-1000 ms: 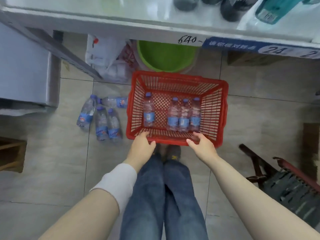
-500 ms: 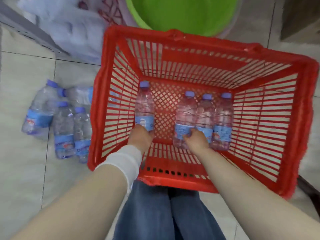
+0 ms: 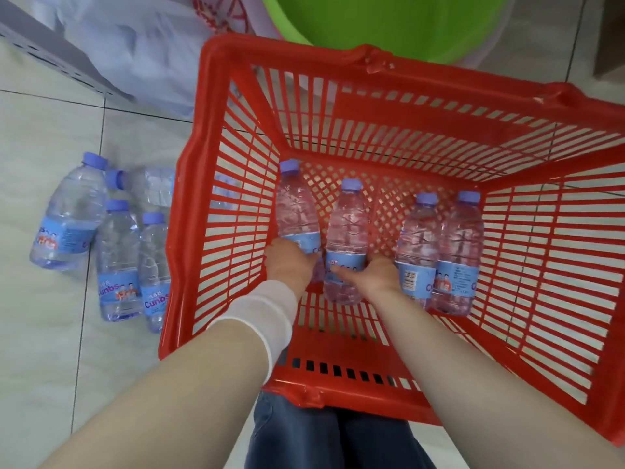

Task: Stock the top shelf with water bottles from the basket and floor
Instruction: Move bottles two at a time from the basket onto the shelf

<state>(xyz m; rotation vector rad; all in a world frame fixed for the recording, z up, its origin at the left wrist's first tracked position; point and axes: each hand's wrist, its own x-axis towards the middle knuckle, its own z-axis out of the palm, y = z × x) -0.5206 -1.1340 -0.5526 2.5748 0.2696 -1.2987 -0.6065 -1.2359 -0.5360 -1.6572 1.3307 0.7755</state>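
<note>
Pale tiled flooring is filling the left side of the frame, where a cluster of floor bottles, blue-capped and blue-labelled, is lying just beside the left wall of a red plastic basket. The basket is taking up the centre and right of the frame, and four water bottles are lying inside it with their caps pointing toward the top edge. A person is reaching in with both arms from the lower edge. The left hand, above a white cuff, is curling its fingers around the lower half of the leftmost bottle, near the basket's left wall. The right hand is gripping the second bottle at its label, thumb lying across the front. Whether either bottle is clearing the lattice bottom cannot be told. A pair of bottles is lying side by side and touching, just right of the right hand, with no hand on it. A green basin is showing at top centre beyond the far rim, a white plastic bag at upper left, and blue jeans at lower centre.
</note>
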